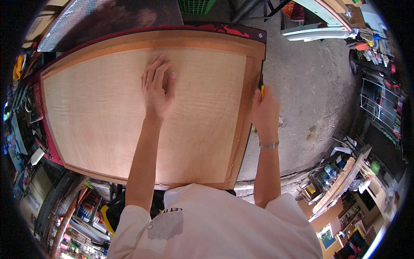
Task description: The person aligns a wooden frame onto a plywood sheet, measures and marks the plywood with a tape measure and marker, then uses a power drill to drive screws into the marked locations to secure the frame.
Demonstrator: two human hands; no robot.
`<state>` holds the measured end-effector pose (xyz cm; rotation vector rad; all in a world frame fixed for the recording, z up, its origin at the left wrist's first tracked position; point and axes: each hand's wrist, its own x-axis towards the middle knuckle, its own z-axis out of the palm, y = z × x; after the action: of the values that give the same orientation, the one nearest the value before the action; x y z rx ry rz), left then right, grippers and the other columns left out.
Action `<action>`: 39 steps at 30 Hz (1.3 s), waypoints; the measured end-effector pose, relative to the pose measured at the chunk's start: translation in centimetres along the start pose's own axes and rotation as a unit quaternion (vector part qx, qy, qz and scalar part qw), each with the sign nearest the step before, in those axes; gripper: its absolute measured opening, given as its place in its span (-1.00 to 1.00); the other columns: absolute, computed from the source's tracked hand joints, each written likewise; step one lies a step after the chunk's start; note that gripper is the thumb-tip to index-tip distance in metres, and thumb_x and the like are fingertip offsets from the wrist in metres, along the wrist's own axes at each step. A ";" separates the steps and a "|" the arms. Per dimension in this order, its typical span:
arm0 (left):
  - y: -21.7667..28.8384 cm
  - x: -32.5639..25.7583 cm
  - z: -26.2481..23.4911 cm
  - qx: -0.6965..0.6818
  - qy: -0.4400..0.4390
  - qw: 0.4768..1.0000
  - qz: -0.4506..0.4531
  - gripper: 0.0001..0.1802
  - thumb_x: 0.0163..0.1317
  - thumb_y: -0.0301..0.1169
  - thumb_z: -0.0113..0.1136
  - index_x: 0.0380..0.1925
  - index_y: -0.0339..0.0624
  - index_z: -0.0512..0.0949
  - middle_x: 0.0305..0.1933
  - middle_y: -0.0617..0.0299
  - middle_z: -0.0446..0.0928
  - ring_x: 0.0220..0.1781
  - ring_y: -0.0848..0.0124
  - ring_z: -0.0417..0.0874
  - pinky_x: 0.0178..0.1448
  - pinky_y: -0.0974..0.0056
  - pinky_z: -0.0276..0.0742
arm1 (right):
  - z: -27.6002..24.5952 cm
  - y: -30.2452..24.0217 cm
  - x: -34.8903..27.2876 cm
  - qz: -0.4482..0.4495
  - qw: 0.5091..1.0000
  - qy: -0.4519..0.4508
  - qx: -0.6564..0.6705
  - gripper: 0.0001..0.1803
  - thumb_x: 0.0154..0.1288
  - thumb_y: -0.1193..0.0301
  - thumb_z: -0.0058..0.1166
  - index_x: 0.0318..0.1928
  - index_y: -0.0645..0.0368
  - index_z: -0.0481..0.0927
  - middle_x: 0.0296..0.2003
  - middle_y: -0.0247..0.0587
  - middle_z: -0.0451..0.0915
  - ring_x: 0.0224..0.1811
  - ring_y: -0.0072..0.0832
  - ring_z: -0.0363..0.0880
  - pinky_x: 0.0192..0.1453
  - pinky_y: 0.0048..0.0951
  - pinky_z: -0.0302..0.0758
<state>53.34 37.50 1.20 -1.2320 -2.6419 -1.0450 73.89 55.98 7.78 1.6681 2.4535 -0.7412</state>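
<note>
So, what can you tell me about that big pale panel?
The large panel looks like pale, faintly grained wood. A brown border runs around it, with red and dark edging at the far side. It appears to lie flat before the person. The left hand appears to rest on it; the right hand is at its right edge, contact unclear.

Dark lettering (176,210) marks the white shirt (233,228) below the left hand (158,88). Above the right hand (266,113), the dark border (253,34) bears an unreadable mark (260,36).
</note>
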 end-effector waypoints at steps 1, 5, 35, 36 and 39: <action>0.1 0.1 -0.1 0.001 0.001 1.000 0.000 -0.74 0.30 -0.36 0.10 -0.04 -0.17 0.53 0.19 0.10 0.48 0.31 0.11 0.39 0.36 0.05 0.21 | -0.3 0.9 -1.2 0.013 0.999 0.002 0.031 -0.72 0.44 0.27 -0.10 -0.14 0.28 0.43 -0.40 0.11 0.62 -0.39 0.08 0.62 -0.39 -0.12 0.53; 0.9 0.1 -0.4 -0.001 -0.013 1.000 -0.018 -0.75 0.30 -0.37 0.10 -0.05 -0.16 0.53 0.21 0.10 0.48 0.31 0.10 0.39 0.36 0.06 0.22 | -3.0 3.2 0.7 0.004 0.985 0.030 0.167 -0.73 0.44 0.25 -0.04 -0.19 0.24 0.39 -0.47 -0.08 0.61 -0.51 -0.12 0.62 -0.46 -0.23 0.50; 13.8 -12.4 2.7 0.035 -0.099 0.992 -0.076 -0.39 0.33 -0.05 -0.01 0.34 0.06 0.21 0.48 0.13 0.10 0.51 0.14 0.06 0.50 -0.17 -0.16 | 4.0 15.2 20.0 -0.261 0.914 -0.129 0.284 -0.40 0.08 0.62 0.20 0.19 0.22 0.40 0.00 -0.38 0.55 0.02 -0.54 0.50 0.05 -0.47 0.50; 15.3 -13.6 2.5 0.068 -0.120 0.986 -0.092 -0.37 0.33 -0.03 -0.02 0.36 0.09 0.18 0.50 0.14 0.05 0.53 0.15 0.01 0.50 -0.19 -0.19 | 1.6 18.1 21.5 -0.235 0.877 -0.147 0.392 -0.40 0.06 0.58 0.22 0.17 0.20 0.42 -0.04 -0.34 0.57 -0.04 -0.49 0.55 0.03 -0.42 0.52; 16.8 -16.8 1.3 0.162 -0.199 0.946 -0.197 -0.27 0.33 0.05 -0.05 0.44 0.19 0.03 0.55 0.17 -0.11 0.58 0.18 -0.15 0.50 -0.26 -0.27 | -9.0 12.1 18.4 -0.455 0.875 0.050 -0.154 -0.37 -0.02 0.49 0.23 0.14 0.15 0.40 -0.02 -0.13 0.53 -0.05 -0.15 0.58 0.02 -0.21 0.54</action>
<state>76.71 34.77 4.43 -0.9481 -3.2894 -0.3713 79.11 79.05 5.43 0.3776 3.1684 -0.2558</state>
